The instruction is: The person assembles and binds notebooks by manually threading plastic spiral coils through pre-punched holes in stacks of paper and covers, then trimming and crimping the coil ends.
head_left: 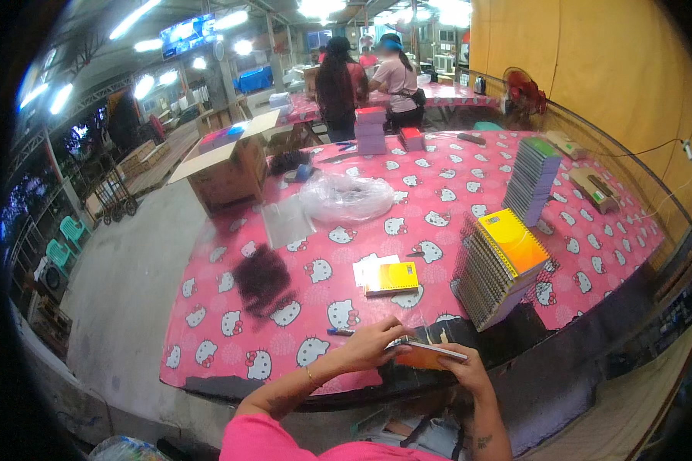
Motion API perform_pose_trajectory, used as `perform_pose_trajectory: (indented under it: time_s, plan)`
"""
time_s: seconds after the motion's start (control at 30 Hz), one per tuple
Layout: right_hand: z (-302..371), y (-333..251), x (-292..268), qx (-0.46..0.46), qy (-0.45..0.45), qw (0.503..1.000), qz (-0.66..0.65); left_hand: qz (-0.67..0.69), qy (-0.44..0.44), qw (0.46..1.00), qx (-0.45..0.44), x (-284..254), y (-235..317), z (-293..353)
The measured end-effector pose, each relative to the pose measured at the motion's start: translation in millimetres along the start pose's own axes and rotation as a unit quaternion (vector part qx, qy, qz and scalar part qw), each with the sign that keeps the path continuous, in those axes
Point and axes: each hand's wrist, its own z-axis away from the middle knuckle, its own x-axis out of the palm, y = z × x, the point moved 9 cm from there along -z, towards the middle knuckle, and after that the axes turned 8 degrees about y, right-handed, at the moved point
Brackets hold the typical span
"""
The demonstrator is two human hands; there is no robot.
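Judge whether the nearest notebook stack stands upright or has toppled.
Upright: the notebook stack rises from the table, yellow-orange cover topmost.

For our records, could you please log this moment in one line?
hands: both on orange notebook | ahead: yellow notebook | right: tall notebook stack

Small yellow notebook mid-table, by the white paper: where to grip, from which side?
I'd put the grip on the right edge of the yellow notebook, coming in from the right: it lies flat and that edge looks exposed, while white paper shows along its left and far sides.
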Motion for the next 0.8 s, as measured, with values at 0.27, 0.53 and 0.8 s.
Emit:
perform_pose_trajectory:
  time_s: [0.27, 0.53, 0.8]
  plan:
    - [11.2, -21.3, -2.7, -0.022, 0.069, 0.997, -0.024, -0.214, 0.158, 0.963, 0.040, -8.3, 39.5, -8.6]
    - [13.3, -33.7, 0.9, -0.056, 0.122, 0.991, -0.005, -0.325, 0.185, 0.926, 0.053, -3.4, 40.9, -9.4]
    - [16.1, -40.6, 6.1, -0.060, 0.133, 0.988, -0.051, -0.380, 0.148, 0.906, 0.114, 33.9, 44.5, 9.0]
